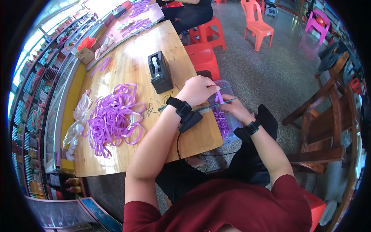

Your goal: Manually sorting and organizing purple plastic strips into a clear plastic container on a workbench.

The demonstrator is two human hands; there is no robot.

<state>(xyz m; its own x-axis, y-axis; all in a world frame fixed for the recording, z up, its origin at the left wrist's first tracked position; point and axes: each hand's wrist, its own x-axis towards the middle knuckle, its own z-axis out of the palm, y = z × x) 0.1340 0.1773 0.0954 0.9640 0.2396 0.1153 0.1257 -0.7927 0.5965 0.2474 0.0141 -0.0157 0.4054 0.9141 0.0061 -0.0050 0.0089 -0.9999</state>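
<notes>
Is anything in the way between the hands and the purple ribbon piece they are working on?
Nothing visible. The left hand and right hand already meet at the purple ribbon piece, above the clear plastic bin at the table edge. The tape dispenser stands to the side.

Rows of small colourful packaged goods (29, 100) are being displayed in the glass counter along the left; crumpled clear plastic bags (79, 116) are lying beside it.
</notes>
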